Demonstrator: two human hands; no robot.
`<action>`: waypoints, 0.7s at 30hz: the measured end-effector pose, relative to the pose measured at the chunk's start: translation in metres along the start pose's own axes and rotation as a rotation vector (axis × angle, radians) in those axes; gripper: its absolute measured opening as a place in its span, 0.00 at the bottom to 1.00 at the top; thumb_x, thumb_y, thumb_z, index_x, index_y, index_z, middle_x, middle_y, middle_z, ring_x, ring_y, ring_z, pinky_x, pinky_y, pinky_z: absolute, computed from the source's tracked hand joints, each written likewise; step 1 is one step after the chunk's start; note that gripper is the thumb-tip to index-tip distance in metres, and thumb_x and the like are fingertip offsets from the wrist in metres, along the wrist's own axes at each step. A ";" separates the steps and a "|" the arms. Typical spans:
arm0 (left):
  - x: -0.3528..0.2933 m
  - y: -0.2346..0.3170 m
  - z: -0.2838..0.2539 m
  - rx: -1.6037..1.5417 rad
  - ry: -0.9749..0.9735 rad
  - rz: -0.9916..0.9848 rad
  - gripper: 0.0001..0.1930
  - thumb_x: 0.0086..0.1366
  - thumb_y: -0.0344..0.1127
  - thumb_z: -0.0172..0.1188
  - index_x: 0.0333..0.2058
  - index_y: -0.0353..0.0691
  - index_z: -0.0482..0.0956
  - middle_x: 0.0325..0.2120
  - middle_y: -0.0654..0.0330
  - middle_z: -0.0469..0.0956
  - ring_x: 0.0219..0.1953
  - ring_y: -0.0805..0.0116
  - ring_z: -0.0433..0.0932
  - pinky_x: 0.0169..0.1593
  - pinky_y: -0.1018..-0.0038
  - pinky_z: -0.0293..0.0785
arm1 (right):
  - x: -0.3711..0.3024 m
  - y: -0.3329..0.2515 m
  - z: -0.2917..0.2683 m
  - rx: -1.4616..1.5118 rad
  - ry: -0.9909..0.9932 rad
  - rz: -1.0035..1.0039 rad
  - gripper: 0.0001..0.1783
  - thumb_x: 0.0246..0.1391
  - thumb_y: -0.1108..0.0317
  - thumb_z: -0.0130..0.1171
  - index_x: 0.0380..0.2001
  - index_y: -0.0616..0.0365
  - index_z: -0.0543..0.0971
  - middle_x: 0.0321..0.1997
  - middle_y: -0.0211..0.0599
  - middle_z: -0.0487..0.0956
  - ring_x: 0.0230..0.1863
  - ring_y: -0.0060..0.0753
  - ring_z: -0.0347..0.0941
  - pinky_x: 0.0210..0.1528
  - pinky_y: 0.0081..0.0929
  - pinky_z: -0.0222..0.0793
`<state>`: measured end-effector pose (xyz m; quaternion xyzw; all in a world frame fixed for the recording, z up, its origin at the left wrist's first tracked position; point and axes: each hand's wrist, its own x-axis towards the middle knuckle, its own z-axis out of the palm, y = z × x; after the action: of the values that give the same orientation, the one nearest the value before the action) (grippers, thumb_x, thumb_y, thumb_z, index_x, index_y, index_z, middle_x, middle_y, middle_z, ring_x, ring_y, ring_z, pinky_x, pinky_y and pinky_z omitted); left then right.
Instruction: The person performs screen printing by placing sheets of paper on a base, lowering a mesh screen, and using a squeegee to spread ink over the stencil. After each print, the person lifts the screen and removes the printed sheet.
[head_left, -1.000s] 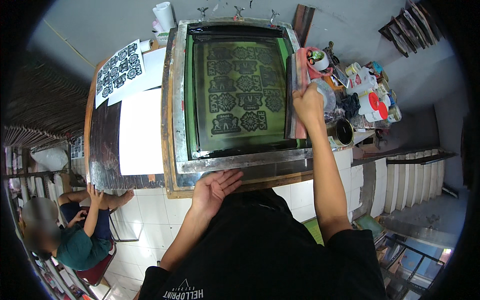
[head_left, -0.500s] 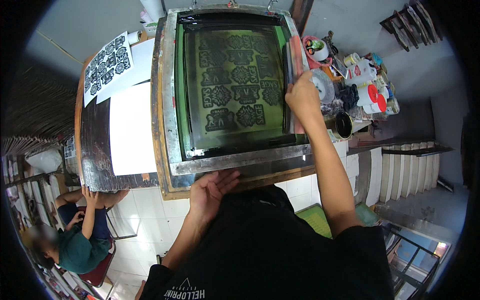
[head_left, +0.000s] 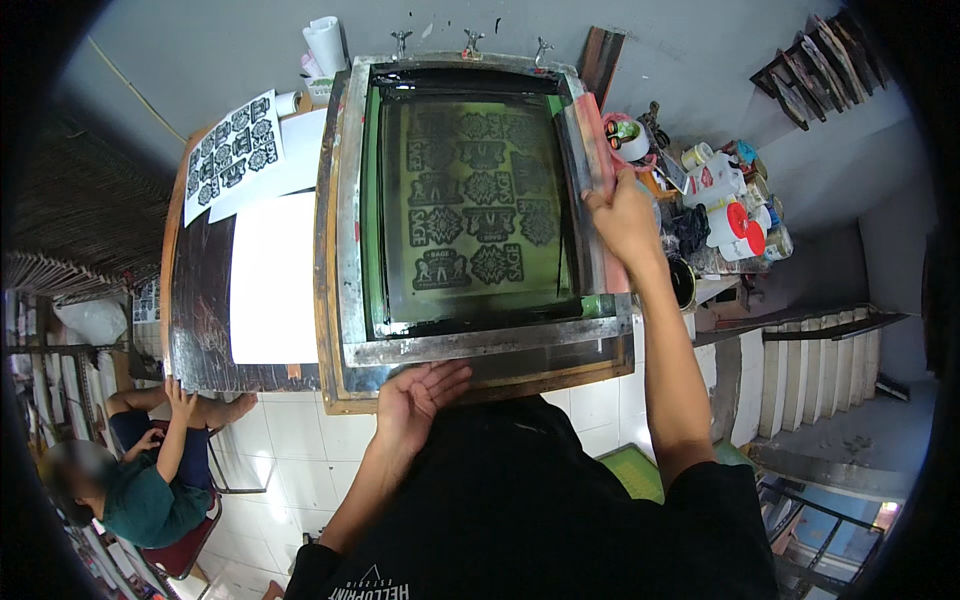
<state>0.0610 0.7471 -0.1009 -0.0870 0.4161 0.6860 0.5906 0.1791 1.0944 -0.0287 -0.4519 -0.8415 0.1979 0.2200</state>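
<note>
Work table [head_left: 200, 320]: dark top, runs left to right across the upper half of view.

Screen-printing frame [head_left: 480, 345]: metal-edged, lies flat on the table's right part. Green mesh [head_left: 470, 200] carries rows of dark ornamental motifs; black ink pooled along the near and far inner edges.

White sheets [head_left: 272, 280]: flat on the table just left of the frame. A printed sheet [head_left: 232, 152] with the same sort of motifs lies at the far left corner.

Right arm: extended forward and up from the lower edge, elbow nearly straight. Right hand [head_left: 625, 215] over the frame's right rail, fingers curled down and closed around the squeegee [head_left: 592, 160], a long reddish-handled bar lying along that rail, blade toward the mesh.

Left arm: bent, forearm angled up toward centre. Left hand [head_left: 418, 392] flat, palm down, fingers spread and pressed on the frame's near edge; open, holding nothing.

Seated person [head_left: 140, 480]: lower left, green top, on a chair, well apart from the table work.

Jars and pots [head_left: 730, 215]: cluttered cluster, red and white lids, on a shelf just right of the frame.

Tape roll [head_left: 630, 138]: beside the far end of the squeegee.
</note>
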 end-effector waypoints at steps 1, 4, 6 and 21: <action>0.000 -0.001 -0.001 -0.007 -0.003 0.007 0.24 0.69 0.36 0.44 0.57 0.23 0.69 0.56 0.37 0.75 0.59 0.46 0.75 0.66 0.54 0.67 | 0.004 -0.008 -0.011 0.035 0.014 -0.012 0.22 0.53 0.62 0.63 0.42 0.71 0.70 0.36 0.73 0.79 0.43 0.75 0.76 0.48 0.55 0.71; -0.001 -0.002 -0.001 -0.030 0.008 0.023 0.24 0.69 0.35 0.44 0.57 0.22 0.69 0.56 0.37 0.74 0.60 0.46 0.74 0.66 0.54 0.66 | 0.015 -0.017 -0.023 0.130 0.070 -0.029 0.24 0.51 0.59 0.67 0.41 0.68 0.75 0.33 0.59 0.81 0.38 0.56 0.79 0.43 0.43 0.71; -0.003 -0.004 0.006 -0.048 0.033 0.033 0.23 0.69 0.35 0.44 0.55 0.21 0.69 0.56 0.36 0.74 0.60 0.46 0.74 0.66 0.53 0.66 | 0.023 -0.013 -0.021 0.186 0.092 -0.019 0.26 0.51 0.60 0.66 0.46 0.70 0.74 0.41 0.64 0.80 0.47 0.62 0.77 0.50 0.44 0.70; -0.002 -0.010 0.003 -0.057 0.094 0.035 0.24 0.69 0.36 0.40 0.53 0.20 0.72 0.52 0.36 0.77 0.57 0.45 0.77 0.63 0.55 0.70 | 0.097 0.009 0.021 0.075 -0.041 -0.001 0.34 0.50 0.56 0.67 0.50 0.75 0.72 0.47 0.73 0.78 0.53 0.68 0.75 0.56 0.50 0.68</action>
<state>0.0715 0.7476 -0.1027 -0.1284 0.4252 0.7030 0.5555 0.1255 1.1782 -0.0324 -0.4390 -0.8380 0.2383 0.2197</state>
